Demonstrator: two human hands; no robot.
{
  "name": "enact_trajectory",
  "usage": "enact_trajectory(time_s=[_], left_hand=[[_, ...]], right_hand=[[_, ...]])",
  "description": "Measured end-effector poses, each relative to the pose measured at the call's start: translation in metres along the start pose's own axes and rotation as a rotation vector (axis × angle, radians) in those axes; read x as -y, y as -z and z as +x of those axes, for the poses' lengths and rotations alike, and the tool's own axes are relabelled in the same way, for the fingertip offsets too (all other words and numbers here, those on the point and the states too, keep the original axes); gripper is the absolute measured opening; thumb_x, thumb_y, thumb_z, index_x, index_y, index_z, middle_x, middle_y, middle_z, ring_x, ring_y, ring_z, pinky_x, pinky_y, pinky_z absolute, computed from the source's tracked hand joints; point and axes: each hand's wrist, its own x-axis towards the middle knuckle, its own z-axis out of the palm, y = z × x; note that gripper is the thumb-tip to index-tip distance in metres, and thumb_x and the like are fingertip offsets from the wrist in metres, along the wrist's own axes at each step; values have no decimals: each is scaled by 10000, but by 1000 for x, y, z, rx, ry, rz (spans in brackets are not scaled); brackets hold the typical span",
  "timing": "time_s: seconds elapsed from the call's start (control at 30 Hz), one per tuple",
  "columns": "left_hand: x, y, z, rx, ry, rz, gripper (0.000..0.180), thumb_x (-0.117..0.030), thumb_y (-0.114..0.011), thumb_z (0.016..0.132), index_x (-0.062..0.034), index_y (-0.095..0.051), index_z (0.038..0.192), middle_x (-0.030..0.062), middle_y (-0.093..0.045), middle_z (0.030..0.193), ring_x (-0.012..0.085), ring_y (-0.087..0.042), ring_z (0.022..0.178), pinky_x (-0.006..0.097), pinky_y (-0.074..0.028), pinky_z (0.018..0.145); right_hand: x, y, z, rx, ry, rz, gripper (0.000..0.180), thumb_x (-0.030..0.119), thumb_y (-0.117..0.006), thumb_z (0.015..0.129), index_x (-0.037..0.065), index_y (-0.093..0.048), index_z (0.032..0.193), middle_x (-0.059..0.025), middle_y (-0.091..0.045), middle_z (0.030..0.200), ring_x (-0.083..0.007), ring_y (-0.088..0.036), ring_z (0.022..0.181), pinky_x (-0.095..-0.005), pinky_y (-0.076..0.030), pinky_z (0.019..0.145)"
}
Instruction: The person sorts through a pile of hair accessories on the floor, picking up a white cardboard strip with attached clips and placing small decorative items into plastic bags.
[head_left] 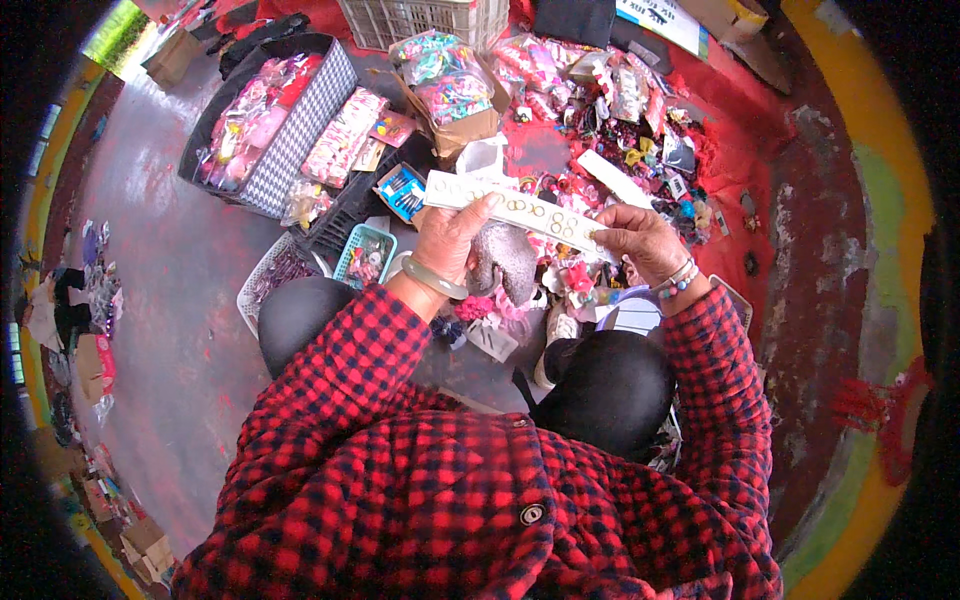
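A long white card strip (434,187) with pairs of small gold-coloured rings on it is stretched between my hands, tilting down to the right. My left hand (448,243) grips its lower edge left of the middle, thumb on the front. At the strip's right end, my right hand (645,245) pinches with thumb and fingertips; whether a ring is under them I cannot tell. Just below the strip, between my hands, is a greyish-purple glittery piece (505,262). Pink artificial flowers (577,282) and other trinkets lie beyond my knees.
A houndstooth fabric box (300,130) of packaged goods stands at the far left. Near it are a cardboard box of bagged items (455,100), a teal basket (366,256) and a white basket (262,290). Heaped accessories (640,130) cover red cloth at the far right.
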Motion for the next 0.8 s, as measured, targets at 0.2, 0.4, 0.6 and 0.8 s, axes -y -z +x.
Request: enact_trajectory(time_s=[0.2,0.4,0.6,0.8], left_hand=[[-34,-11,-24,23,-113,113,225,-132,-577,814,-5,-562,999,75,-605,947,155,-586,858,280,-468,755],[-70,-8,-41,-22,-44,-45,207,-198,-578,822,-18,-592,924,50,-619,855,130,-593,754,254,-468,650],[-78,17,-42,-86,-67,12,266,-235,-573,832,3,-594,947,53,-622,865,121,-595,765,246,-474,653],[-63,27,-26,-152,-13,33,269,-263,-565,828,-6,-602,896,47,-615,791,113,-579,684,237,-443,590]], right_hand=[[56,-32,-10,40,-123,22,88,102,-649,757,24,-626,791,11,-566,603,-56,-493,472,-188,-361,421],[66,-59,-6,-22,-106,39,86,102,-657,744,19,-639,752,14,-565,578,-65,-485,449,-182,-354,415],[71,-87,-11,8,-220,392,112,137,-641,767,26,-632,778,28,-550,598,-41,-475,519,-198,-346,464],[27,-81,1,-42,-144,527,119,131,-592,808,20,-616,844,16,-583,727,-69,-511,596,-202,-371,510]])
